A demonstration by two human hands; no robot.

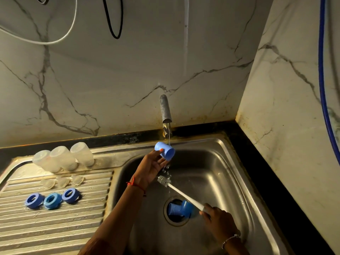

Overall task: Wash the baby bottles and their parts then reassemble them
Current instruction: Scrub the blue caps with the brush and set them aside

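left hand [150, 168] grip pinching blue cap [164, 150] under tap [165, 111], right hand [219, 223] grip curled round brush [181, 194]

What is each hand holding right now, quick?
Left hand: holds the blue cap under the running tap.
Right hand: grips the bottle brush by its handle.

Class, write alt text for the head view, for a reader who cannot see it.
The left hand holds a blue cap under the running tap while the right hand grips a bottle brush over the sink. On the drainboard sit bottles, teats and rings.
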